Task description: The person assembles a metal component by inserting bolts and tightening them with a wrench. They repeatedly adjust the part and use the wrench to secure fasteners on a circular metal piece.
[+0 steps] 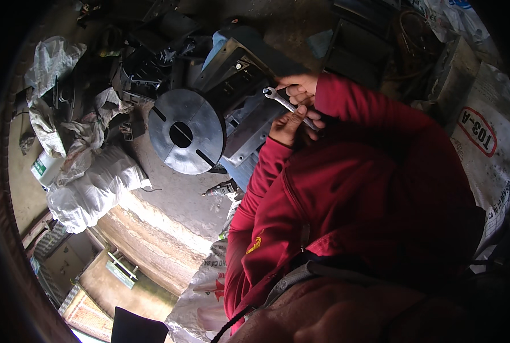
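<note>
A combination wrench (281, 99) lies slantwise between my hands, its open end pointing to the upper left. My left hand (289, 124) is closed round its shaft, thumb on top. Just above, my right hand (302, 86) has its fingers curled close to the wrench; what they hold, if anything, is hidden. To the left of my hands is a round steel disc (203, 131) with a central hole and two slots. Behind it a dark metal frame (249, 134) with bolts rests by my lap, over blue cloth (244, 171).
A power tool (220, 188) lies on the floor below the disc. White sacks (98, 186) and a white container (46, 167) are at left. Dark metal parts (152, 66) crowd the far side. A large printed sack (486, 143) stands at right.
</note>
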